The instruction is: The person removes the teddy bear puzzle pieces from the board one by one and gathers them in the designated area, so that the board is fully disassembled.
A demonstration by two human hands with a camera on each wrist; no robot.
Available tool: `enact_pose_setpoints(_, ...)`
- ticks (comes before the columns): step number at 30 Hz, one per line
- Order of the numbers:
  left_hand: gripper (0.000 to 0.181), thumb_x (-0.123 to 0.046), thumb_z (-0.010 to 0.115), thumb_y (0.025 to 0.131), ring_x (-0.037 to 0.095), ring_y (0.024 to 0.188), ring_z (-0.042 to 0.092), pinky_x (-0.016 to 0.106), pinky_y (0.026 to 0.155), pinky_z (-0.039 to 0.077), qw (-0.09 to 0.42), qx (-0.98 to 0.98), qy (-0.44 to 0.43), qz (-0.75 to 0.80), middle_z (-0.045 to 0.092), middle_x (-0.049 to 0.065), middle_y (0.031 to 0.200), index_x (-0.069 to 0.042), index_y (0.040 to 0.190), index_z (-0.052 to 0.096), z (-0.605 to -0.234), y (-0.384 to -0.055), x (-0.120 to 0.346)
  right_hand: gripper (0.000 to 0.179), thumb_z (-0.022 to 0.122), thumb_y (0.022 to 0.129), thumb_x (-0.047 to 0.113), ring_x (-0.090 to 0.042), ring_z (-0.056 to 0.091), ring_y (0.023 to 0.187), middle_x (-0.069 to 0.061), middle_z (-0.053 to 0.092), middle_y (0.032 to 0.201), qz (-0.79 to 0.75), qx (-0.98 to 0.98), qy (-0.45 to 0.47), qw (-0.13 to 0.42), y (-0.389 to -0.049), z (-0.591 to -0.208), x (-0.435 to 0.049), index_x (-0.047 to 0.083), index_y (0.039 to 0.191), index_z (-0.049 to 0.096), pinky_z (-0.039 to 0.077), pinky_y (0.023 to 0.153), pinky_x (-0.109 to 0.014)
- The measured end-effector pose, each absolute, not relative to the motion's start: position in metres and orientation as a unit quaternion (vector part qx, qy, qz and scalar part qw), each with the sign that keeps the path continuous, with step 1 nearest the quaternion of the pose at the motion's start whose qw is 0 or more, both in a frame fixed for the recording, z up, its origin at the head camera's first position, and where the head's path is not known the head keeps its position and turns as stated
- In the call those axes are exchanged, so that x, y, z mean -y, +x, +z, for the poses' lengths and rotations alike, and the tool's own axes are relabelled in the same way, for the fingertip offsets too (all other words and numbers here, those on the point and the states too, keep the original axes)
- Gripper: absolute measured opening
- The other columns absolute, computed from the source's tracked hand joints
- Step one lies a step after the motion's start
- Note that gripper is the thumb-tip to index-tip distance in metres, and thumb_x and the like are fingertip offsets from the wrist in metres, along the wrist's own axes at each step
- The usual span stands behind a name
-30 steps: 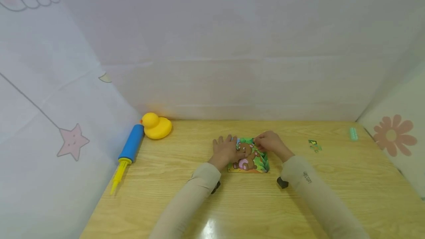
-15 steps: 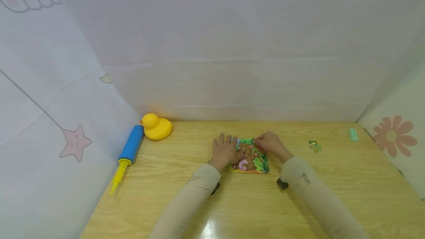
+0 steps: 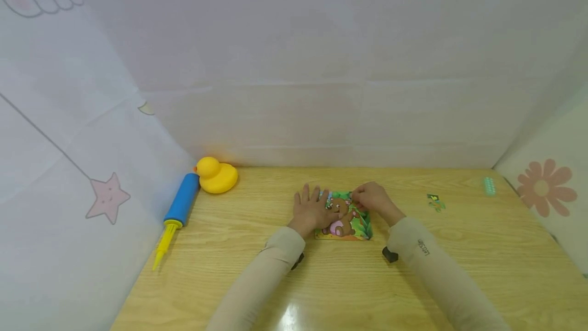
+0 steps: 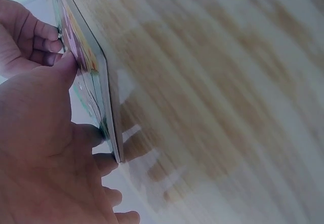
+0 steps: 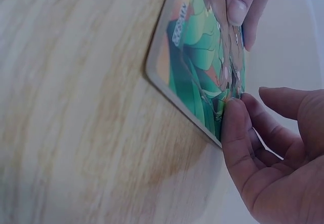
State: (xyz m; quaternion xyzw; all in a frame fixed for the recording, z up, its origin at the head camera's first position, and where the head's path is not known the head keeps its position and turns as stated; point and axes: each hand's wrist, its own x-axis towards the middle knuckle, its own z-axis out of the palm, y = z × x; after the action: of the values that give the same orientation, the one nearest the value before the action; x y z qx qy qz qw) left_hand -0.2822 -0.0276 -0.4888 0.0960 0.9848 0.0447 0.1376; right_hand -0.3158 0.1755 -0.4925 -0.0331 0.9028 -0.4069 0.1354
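Note:
A jigsaw puzzle [image 3: 340,226] of a brown bear among green leaves lies on the wooden table, near the middle. My left hand [image 3: 311,213] rests on its left side with fingers spread and thumb across the bear. My right hand [image 3: 374,201] has its fingers curled at the upper right part of the puzzle. In the right wrist view its fingertips [image 5: 234,110] meet at a small green and yellow puzzle piece [image 5: 220,102], partly hidden by them. Seams near that piece look slightly raised. Two loose puzzle pieces [image 3: 434,202], or a few, lie to the right.
At the back left sit a yellow rubber duck [image 3: 218,175] and a blue and yellow hand pump [image 3: 181,201]. A small mint-green bumpy object [image 3: 489,186] lies near the table's back right corner. Pale printed cloth [image 3: 321,116] hangs behind the table [image 3: 257,290].
Both hands have stayed at the puzzle almost without moving. The left hand's fingers have spread slightly wider; the loose pieces lie where they were.

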Motion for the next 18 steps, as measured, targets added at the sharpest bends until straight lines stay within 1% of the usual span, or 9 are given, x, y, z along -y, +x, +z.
enact_pose_setpoints(3, 0.088, -0.077, 0.043, 0.094, 0.032, 0.16, 0.002, 0.057, 0.127, 0.011, 0.135, -0.985, 0.095, 0.043, 0.016, 0.001, 0.172, -0.028, 0.163, 0.022, -0.489, -0.2818, 0.027, 0.031, 0.052, 0.101, 0.015, -0.02, 0.072, 0.075, -0.015, 0.076, 0.092, -0.41, -0.902, -0.03, 0.135, -0.3159, -0.4919, -0.1762, -0.002, 0.096, 0.077, 0.06, 0.07, -0.033)
enact_pose_setpoints(5, 0.088, -0.077, 0.043, 0.093, 0.032, 0.16, 0.003, 0.057, 0.127, 0.012, 0.133, -0.986, 0.096, 0.042, 0.017, 0.001, 0.172, -0.028, 0.163, 0.022, -0.4893, -0.2821, 0.0263, 0.031, 0.051, 0.102, 0.015, -0.021, 0.073, 0.078, -0.018, 0.075, 0.097, -0.415, -0.899, -0.028, 0.135, -0.3156, -0.4912, -0.1763, -0.003, 0.103, 0.077, 0.061, 0.071, -0.033)
enact_pose_setpoints(9, 0.087, -0.076, 0.043, 0.094, 0.032, 0.16, 0.004, 0.058, 0.127, 0.013, 0.129, -0.986, 0.099, 0.041, 0.017, 0.001, 0.172, -0.028, 0.163, 0.023, -0.4898, -0.2816, 0.0256, 0.029, 0.053, 0.102, 0.014, -0.023, 0.074, 0.083, -0.022, 0.073, 0.113, -0.43, -0.892, -0.023, 0.137, -0.3143, -0.49, -0.1753, -0.005, 0.107, 0.075, 0.063, 0.074, -0.035)
enact_pose_setpoints(11, 0.086, -0.076, 0.043, 0.094, 0.032, 0.16, 0.004, 0.058, 0.127, 0.014, 0.126, -0.986, 0.1, 0.041, 0.018, 0.001, 0.172, -0.028, 0.163, 0.023, -0.4904, -0.2817, 0.026, 0.027, 0.054, 0.101, 0.013, -0.023, 0.075, 0.083, -0.023, 0.072, 0.117, -0.442, -0.886, -0.017, 0.138, -0.3137, -0.4899, -0.1742, -0.005, 0.106, 0.073, 0.063, 0.074, -0.035)
enact_pose_setpoints(13, 0.086, -0.076, 0.043, 0.094, 0.032, 0.16, 0.005, 0.058, 0.126, 0.014, 0.124, -0.986, 0.1, 0.043, 0.018, 0.001, 0.172, -0.028, 0.163, 0.023, -0.4912, -0.2814, 0.0268, 0.025, 0.055, 0.101, 0.012, -0.023, 0.075, 0.082, -0.023, 0.071, 0.116, -0.459, -0.877, -0.01, 0.141, -0.3132, -0.4902, -0.173, -0.006, 0.107, 0.072, 0.063, 0.073, -0.034)
enact_pose_setpoints(18, 0.087, -0.076, 0.043, 0.094, 0.031, 0.16, 0.005, 0.059, 0.126, 0.014, 0.124, -0.986, 0.099, 0.044, 0.017, 0.001, 0.172, -0.028, 0.163, 0.022, -0.493, -0.2819, 0.028, 0.024, 0.057, 0.102, 0.009, -0.019, 0.073, 0.077, -0.021, 0.073, 0.103, -0.505, -0.85, 0.006, 0.151, -0.3131, -0.4936, -0.1708, -0.008, 0.114, 0.068, 0.063, 0.072, -0.033)
